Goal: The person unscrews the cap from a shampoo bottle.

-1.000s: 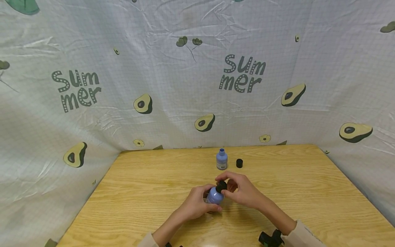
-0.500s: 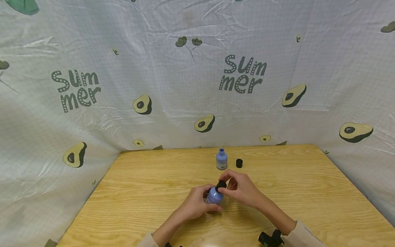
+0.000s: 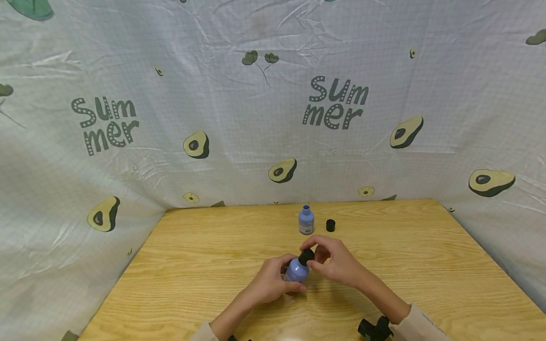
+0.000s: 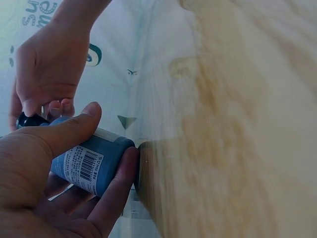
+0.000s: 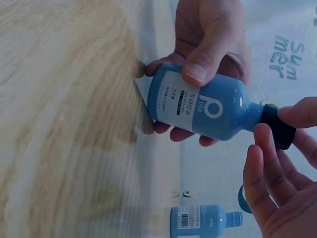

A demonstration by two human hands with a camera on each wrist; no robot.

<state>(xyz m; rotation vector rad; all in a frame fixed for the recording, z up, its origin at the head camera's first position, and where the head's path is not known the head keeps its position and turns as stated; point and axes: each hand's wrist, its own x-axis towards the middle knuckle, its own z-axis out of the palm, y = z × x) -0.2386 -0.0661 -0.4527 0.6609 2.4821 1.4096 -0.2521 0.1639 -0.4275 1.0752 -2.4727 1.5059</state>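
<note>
Tilted over the table's middle, a blue bottle [image 3: 297, 271] with a white label is gripped round its body by my left hand [image 3: 272, 283]. In the left wrist view, its barcode label [image 4: 85, 168] faces the camera beside my thumb. My right hand [image 3: 337, 263] pinches the black cap [image 3: 305, 256] at the bottle's neck between thumb and fingers. The right wrist view has the cap [image 5: 278, 126] sitting on the neck, with a thin strip of neck visible below it. Whether the cap is tight cannot be told.
Behind the hands a second blue bottle [image 3: 306, 221] stands upright without a cap. A loose black cap [image 3: 330, 225] lies to its right on the wooden table [image 3: 204, 246]. A printed white sheet [image 3: 239, 118] hangs behind; a dark object [image 3: 375, 328] sits by the right sleeve.
The right hand's fingers have shifted round the cap, first up and across it, then slightly back down. The left hand and bottle have stayed nearly still.
</note>
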